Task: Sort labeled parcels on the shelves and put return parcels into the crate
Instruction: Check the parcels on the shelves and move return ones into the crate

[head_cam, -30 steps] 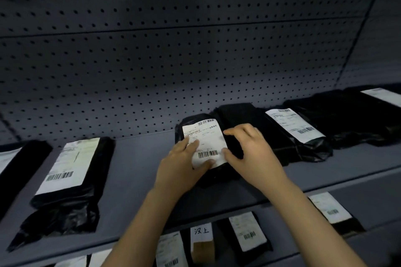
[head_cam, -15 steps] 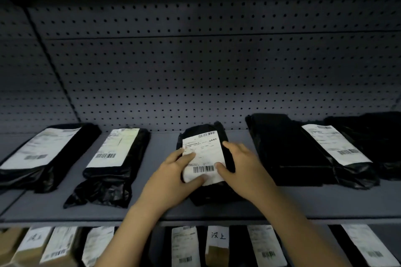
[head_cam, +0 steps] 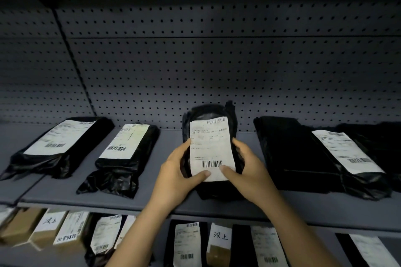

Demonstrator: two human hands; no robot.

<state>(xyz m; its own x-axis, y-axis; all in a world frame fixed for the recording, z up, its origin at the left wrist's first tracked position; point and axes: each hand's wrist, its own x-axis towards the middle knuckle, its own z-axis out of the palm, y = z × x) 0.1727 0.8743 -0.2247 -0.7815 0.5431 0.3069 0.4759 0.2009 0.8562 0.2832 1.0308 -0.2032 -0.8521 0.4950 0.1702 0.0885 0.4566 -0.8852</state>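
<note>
Pegboard (head_cam: 217,60), grey and perforated, fills the frame from 9 o'clock over to 3 o'clock, backing a grey upper shelf (head_cam: 303,206). At 4 o'clock on that shelf lies a plain black parcel (head_cam: 286,154), with a right labelled parcel (head_cam: 347,154) just beside it toward 3 o'clock. At 8 o'clock two more black bags lie side by side, apart from each other: a far-left parcel (head_cam: 58,143) and a second parcel (head_cam: 123,147), each with a white label face up.

Just below centre, toward 6 o'clock, the held parcel (head_cam: 208,112) is tilted up with its top end in front of the pegboard; whether its lower end touches the shelf cannot be told. The left grip (head_cam: 175,178) wraps the parcel's 9 o'clock edge and the right grip (head_cam: 249,173) its 3 o'clock edge, fingers curled behind the bag and both thumbs pressed on the bottom of its white barcode label (head_cam: 210,147).

Along the 6 o'clock edge, a lower shelf carries more labelled bags and cardboard boxes, among them a handwritten tag (head_cam: 220,235).
</note>
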